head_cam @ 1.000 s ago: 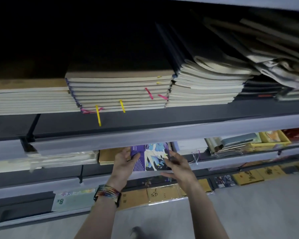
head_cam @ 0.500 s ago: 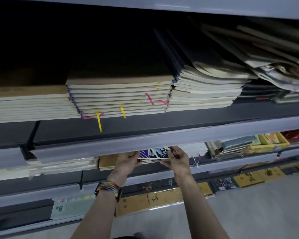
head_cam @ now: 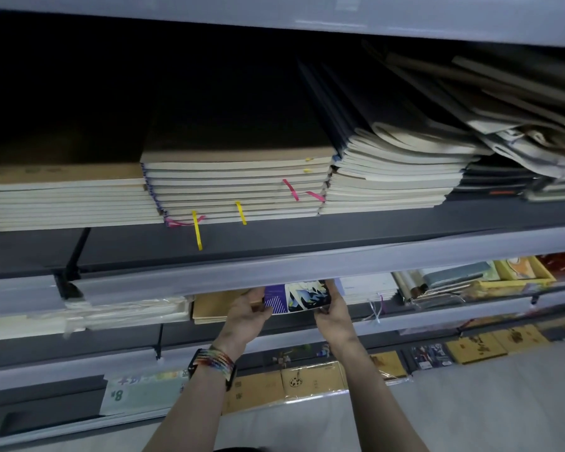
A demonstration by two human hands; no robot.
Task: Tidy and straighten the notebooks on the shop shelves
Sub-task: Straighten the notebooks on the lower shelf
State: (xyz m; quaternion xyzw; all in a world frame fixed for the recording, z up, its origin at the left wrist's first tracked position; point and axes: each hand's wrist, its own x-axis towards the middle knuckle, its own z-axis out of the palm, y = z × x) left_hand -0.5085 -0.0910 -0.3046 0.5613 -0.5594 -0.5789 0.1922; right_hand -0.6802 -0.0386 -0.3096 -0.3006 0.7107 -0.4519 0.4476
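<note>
The left hand (head_cam: 247, 318) and the right hand (head_cam: 335, 316) hold a purple notebook (head_cam: 296, 300) between them. The left hand grips the notebook's left edge with curled fingers and the thumb on the cover. The right hand grips the right edge the same way. The notebook sits at the front edge of the middle shelf (head_cam: 454, 316), cover up and tilted toward the camera. Its far part is hidden behind the front rail of the upper shelf (head_cam: 372, 230).

On the middle shelf, a stack of brown notebooks (head_cam: 209, 309) lies just left of the left hand. A stack of white notebooks (head_cam: 367, 287) lies just right of the right hand.

On the upper shelf, a stack with ribbon markers (head_cam: 238, 187) lies near the front edge, directly above the hands. Braided wristbands (head_cam: 214, 362) encircle the left wrist.
</note>
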